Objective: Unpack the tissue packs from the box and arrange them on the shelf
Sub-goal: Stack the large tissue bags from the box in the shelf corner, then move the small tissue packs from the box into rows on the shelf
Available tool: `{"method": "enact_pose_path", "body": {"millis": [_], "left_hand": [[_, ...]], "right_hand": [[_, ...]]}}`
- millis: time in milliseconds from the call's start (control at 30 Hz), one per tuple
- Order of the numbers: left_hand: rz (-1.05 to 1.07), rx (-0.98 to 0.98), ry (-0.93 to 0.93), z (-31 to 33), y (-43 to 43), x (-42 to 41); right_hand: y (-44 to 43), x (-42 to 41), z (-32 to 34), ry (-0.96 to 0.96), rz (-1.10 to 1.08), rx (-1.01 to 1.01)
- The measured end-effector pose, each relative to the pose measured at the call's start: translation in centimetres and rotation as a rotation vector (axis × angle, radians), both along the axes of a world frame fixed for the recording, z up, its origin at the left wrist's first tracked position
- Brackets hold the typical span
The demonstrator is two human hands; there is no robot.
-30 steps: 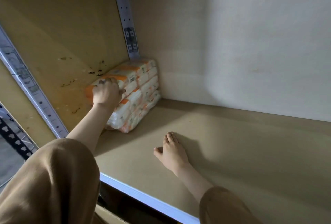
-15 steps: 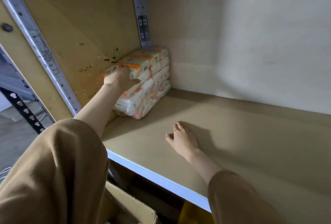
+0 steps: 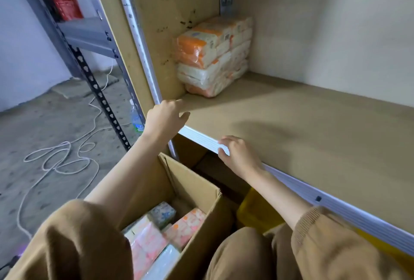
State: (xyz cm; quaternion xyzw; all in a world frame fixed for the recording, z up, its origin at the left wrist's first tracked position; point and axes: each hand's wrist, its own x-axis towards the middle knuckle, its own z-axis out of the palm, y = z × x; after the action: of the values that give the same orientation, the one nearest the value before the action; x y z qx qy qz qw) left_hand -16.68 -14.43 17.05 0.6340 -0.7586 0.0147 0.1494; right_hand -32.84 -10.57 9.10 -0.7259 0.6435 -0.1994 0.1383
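left hand [image 3: 164,118] has left tissue packs [image 3: 212,55], loose, empty; right hand [image 3: 238,156] touches shelf edge [image 3: 197,137], holding nothing; box [image 3: 197,187] cut off.

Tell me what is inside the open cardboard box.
Wrapped tissue packs lie in the cardboard box: pink, orange-dotted and one blue-patterned. The brown sleeve covers the box's near left part, and anything under the top packs is hidden.

The left hand [image 3: 164,118] and right hand [image 3: 239,156] are empty at the shelf [image 3: 291,134] edge. Past the left fingers [image 3: 177,102] sit tissue packs [image 3: 212,55], with the box [image 3: 192,181] below.
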Motion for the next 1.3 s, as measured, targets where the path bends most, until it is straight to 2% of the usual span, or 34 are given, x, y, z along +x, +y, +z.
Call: {"method": "enact_pose_path", "body": {"millis": [200, 600, 767, 933, 1300], "left_hand": [[0.119, 0.19, -0.04, -5.4, 6.1, 4.7], [0.26, 0.442, -0.082, -14.9, 13.3, 12.5], [0.324, 0.493, -0.086, -18.4, 13.8, 15.5], [0.383, 0.558, -0.07, -22.1, 13.4, 18.8], [0.386, 0.719, 0.029, -27.6, 10.1, 22.7]], "right_hand": [[4.4, 4.6, -1.7, 0.023, 0.239, 0.081], [6.4, 12.3, -8.8, 0.12, 0.432, 0.352], [6.2, 16.8, -12.2, 0.244, 0.609, 0.46], [5.2, 20.6, -14.5, 0.329, 0.793, 0.466], [2.6, 23.7, -17.3, 0.468, 0.992, 0.565]]}}
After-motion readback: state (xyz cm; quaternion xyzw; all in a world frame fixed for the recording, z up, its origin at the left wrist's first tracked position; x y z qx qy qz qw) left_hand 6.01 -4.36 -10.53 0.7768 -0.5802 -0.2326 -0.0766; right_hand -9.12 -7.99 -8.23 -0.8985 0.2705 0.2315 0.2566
